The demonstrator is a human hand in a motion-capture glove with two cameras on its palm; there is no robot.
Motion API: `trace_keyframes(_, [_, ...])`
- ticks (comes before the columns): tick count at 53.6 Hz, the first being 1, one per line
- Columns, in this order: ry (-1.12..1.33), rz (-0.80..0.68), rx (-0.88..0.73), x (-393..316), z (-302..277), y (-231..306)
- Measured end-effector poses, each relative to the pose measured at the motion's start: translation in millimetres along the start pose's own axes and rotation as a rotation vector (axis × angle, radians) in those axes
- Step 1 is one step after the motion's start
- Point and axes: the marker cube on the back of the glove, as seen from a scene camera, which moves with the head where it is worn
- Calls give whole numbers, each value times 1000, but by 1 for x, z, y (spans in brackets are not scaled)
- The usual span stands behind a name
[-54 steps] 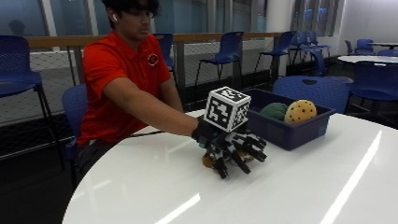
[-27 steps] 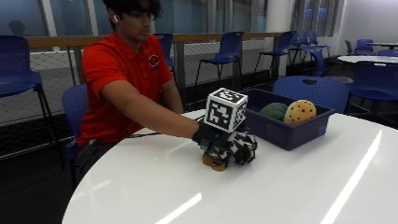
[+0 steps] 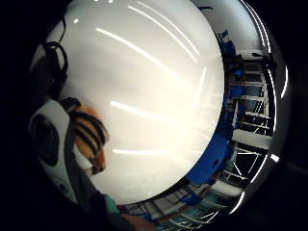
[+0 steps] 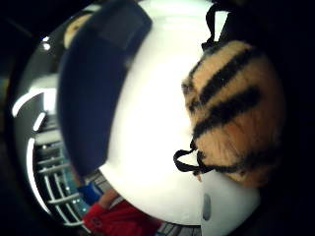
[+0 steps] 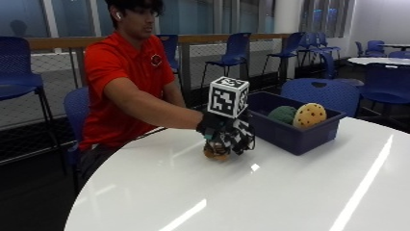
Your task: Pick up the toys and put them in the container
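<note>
Your right hand [image 5: 225, 134] has its fingers curled around the tiger toy [image 5: 216, 151], just beside the bin [image 5: 301, 137] on its near side, low over the table [image 5: 288, 192]. Inside the bin you have a green toy [image 5: 280, 114] and a cookie toy [image 5: 310, 114].

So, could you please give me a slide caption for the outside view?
Gloved right hand grips a striped toy beside the blue container on the white table.
</note>
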Motion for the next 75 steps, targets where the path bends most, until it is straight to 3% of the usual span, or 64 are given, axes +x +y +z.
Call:
trace_keyframes(22, [-67,-23,37,-48,-97,3])
trace_keyframes(39, [-59,-77,83,-114,-138,-17])
trace_keyframes(54, [85,-227,132,-183,-162,-40])
trace_keyframes(59, [32,-360,139,-214,-171,-40])
trace_keyframes(64, [64,-184,138,-232,-175,-50])
trace_keyframes(69, [35,-133,136,-247,-176,-54])
trace_keyframes(75, [39,-245,113,-250,-170,-50])
